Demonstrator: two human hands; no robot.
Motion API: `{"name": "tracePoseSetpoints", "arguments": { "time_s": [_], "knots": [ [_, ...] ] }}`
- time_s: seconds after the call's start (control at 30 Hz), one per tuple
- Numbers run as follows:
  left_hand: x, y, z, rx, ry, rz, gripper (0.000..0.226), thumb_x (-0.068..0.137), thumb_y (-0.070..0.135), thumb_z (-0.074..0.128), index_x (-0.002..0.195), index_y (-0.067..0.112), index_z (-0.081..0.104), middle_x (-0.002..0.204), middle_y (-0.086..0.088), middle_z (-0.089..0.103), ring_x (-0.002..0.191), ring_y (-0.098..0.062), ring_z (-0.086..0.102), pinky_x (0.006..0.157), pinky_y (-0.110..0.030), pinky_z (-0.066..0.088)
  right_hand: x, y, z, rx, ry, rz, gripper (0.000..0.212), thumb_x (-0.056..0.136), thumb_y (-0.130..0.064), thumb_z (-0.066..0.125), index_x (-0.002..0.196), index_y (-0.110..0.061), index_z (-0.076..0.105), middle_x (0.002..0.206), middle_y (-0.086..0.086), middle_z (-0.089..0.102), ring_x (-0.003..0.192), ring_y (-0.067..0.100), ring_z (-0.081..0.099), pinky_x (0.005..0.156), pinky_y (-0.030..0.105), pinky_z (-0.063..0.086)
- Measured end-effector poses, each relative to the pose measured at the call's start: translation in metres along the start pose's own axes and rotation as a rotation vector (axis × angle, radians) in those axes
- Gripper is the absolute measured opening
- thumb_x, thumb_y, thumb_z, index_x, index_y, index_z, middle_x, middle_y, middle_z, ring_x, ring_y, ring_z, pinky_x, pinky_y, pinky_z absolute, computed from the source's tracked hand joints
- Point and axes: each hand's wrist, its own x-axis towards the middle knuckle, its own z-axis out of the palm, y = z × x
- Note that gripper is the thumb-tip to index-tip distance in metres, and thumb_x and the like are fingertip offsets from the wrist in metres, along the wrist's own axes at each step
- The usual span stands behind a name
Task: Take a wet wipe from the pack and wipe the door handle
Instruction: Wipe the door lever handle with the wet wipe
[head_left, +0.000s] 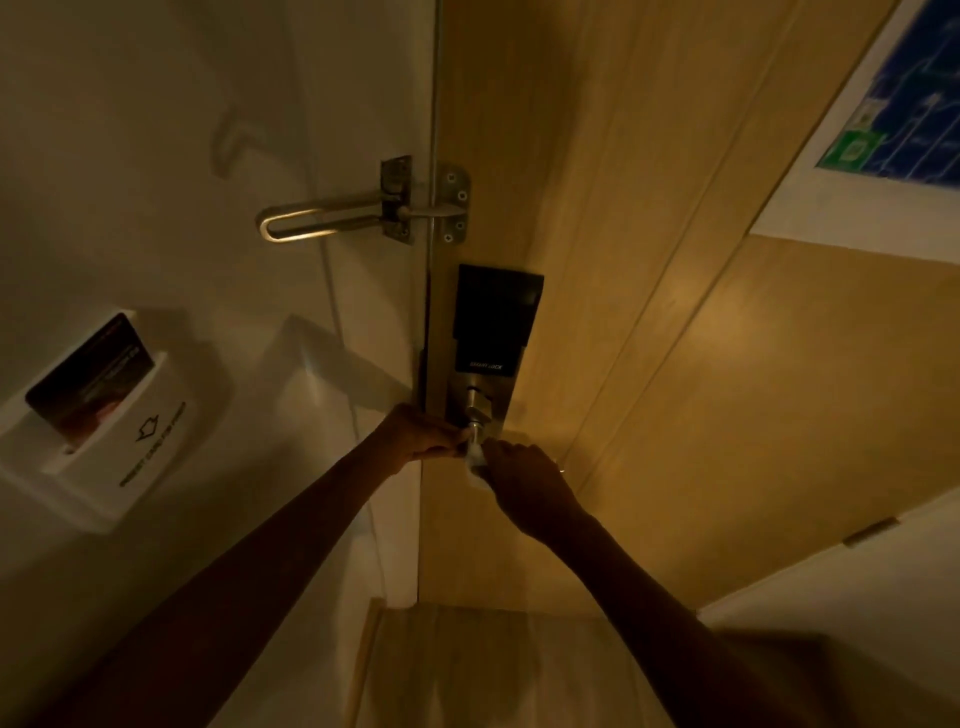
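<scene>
The metal door handle (474, 427) juts out below a black smart lock (493, 322) on the wooden door (649, 338). My right hand (524, 480) is closed around a pale wet wipe (475, 460) and presses it against the handle from below. My left hand (421, 434) reaches in from the left, and its fingertips touch the wipe and the handle at the same spot. Whether the left hand grips the wipe or only rests on it is hard to tell in the dim light. The wipe pack is not in sight.
A metal swing-bar door guard (332, 221) is fixed above the lock, across the door's edge. On the white wall at left a card holder (111, 431) holds a dark key card (91, 376). A blue framed plan (904, 93) hangs on the door at upper right.
</scene>
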Motion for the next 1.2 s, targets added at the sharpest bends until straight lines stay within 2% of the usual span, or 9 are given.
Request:
{"name": "tracePoseSetpoints", "arguments": {
  "time_s": [0.13,0.27,0.4,0.6,0.73,0.93,1.0,1.07,1.2],
  "knots": [
    [0.004,-0.003,-0.002,-0.037,-0.012,0.011,0.012,0.076,-0.008,0.070,0.088,-0.007,0.067,0.068,-0.006,0.075,0.065,-0.014,0.073,0.065,-0.024,0.061,-0.015,0.028,-0.013,-0.008,-0.015,-0.013,0.017,0.097,-0.024,0.050,0.103,-0.009,0.055,0.088,0.010,0.065,0.069,0.023,0.059,0.059,0.028,0.029],
    [0.006,-0.004,-0.004,0.000,-0.002,0.008,0.020,0.074,-0.006,0.073,0.092,-0.011,0.066,0.083,-0.015,0.073,0.070,-0.017,0.074,0.068,-0.024,0.061,-0.008,0.016,-0.002,-0.001,-0.010,0.027,0.021,0.097,-0.026,0.050,0.107,-0.009,0.054,0.093,0.012,0.065,0.076,0.027,0.061,0.068,0.035,0.041],
    [0.008,-0.008,-0.007,0.066,-0.027,0.033,0.037,0.073,0.002,0.077,0.105,-0.010,0.064,0.103,-0.023,0.071,0.090,-0.025,0.073,0.077,-0.029,0.060,0.000,-0.003,0.006,0.046,0.035,0.035,0.020,0.095,-0.021,0.054,0.112,-0.010,0.056,0.098,0.010,0.067,0.079,0.023,0.064,0.077,0.037,0.046],
    [0.010,-0.006,-0.006,0.071,-0.026,0.020,0.045,0.069,0.007,0.080,0.107,-0.009,0.063,0.102,-0.022,0.070,0.097,-0.033,0.070,0.086,-0.038,0.059,-0.020,0.034,-0.004,-0.018,0.021,0.067,0.021,0.096,-0.032,0.049,0.104,-0.014,0.055,0.089,0.006,0.064,0.074,0.022,0.060,0.068,0.031,0.037],
    [0.011,-0.011,-0.010,0.105,-0.034,0.013,0.073,0.049,0.025,0.089,0.108,-0.010,0.064,0.107,-0.024,0.070,0.099,-0.035,0.070,0.095,-0.049,0.053,0.002,-0.002,0.009,0.014,0.040,0.098,0.025,0.096,-0.030,0.050,0.111,-0.011,0.055,0.096,0.008,0.067,0.082,0.023,0.064,0.084,0.039,0.044],
    [0.006,-0.009,-0.007,0.115,-0.025,0.029,0.052,0.067,0.010,0.081,0.110,-0.012,0.062,0.109,-0.028,0.068,0.101,-0.037,0.069,0.095,-0.048,0.053,-0.022,0.029,-0.006,0.022,0.035,0.062,0.019,0.096,-0.030,0.049,0.104,-0.013,0.055,0.088,0.006,0.063,0.074,0.022,0.059,0.071,0.032,0.038],
    [0.004,-0.008,-0.007,0.091,-0.035,0.036,0.057,0.064,0.014,0.082,0.110,-0.012,0.062,0.110,-0.029,0.067,0.102,-0.038,0.068,0.096,-0.048,0.052,-0.021,0.032,-0.006,0.008,0.017,0.062,0.022,0.097,-0.031,0.048,0.105,-0.012,0.055,0.090,0.006,0.064,0.077,0.023,0.059,0.071,0.031,0.034],
    [0.005,-0.009,-0.007,0.073,-0.044,0.031,0.066,0.056,0.020,0.083,0.110,-0.012,0.062,0.111,-0.029,0.067,0.102,-0.037,0.069,0.095,-0.048,0.053,-0.009,0.019,0.001,0.018,-0.006,0.072,0.024,0.098,-0.032,0.046,0.109,-0.012,0.054,0.093,0.007,0.065,0.080,0.023,0.060,0.076,0.034,0.039],
    [0.010,-0.014,-0.008,0.065,-0.015,0.010,0.045,0.069,0.006,0.079,0.108,-0.010,0.064,0.110,-0.023,0.070,0.098,-0.031,0.071,0.083,-0.035,0.059,-0.005,0.008,0.006,0.037,0.006,0.067,0.025,0.097,-0.032,0.046,0.113,-0.014,0.053,0.094,0.006,0.065,0.078,0.021,0.061,0.076,0.036,0.044]
  ]
}}
